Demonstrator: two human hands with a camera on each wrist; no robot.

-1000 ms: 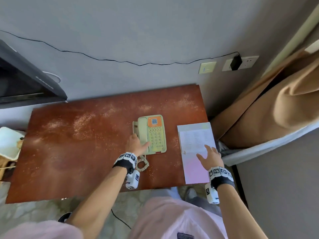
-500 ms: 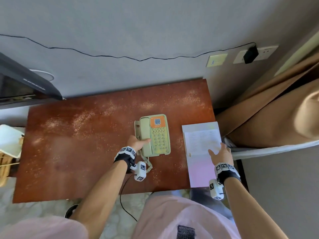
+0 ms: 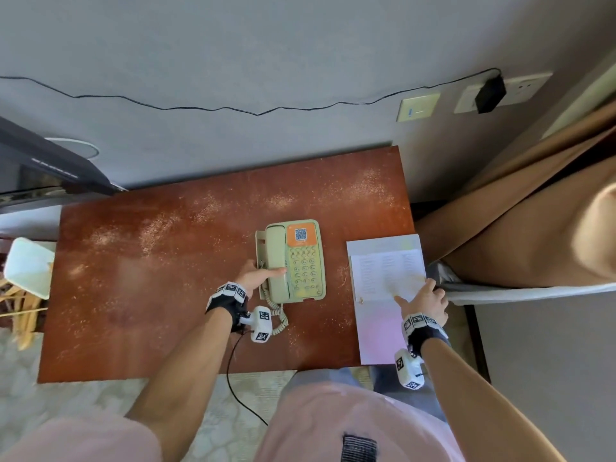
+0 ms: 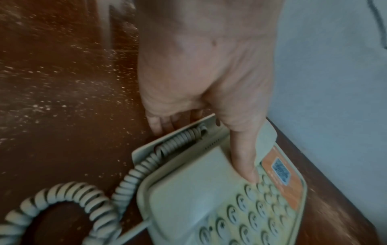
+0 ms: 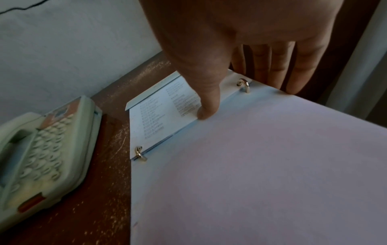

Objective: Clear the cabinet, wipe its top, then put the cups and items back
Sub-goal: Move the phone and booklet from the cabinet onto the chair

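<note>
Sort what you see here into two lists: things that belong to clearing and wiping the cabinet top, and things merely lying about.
Job:
cabinet top, dusty
telephone, gripped by left hand
ring binder, gripped by right hand

Lying about:
wall cable
plug
curtain
white stool

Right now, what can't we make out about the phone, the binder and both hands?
- Left hand fingers: head view hides them behind the phone; left wrist view shows only tips beyond its far edge, thumb on the handset.
- Phone keypad labels: blurred in both wrist views, too small from the head.
- Binder text: too small in every view.
- Right hand fingers: past the binder's right edge, undersides hidden.
- Cabinet front: out of frame.
</note>
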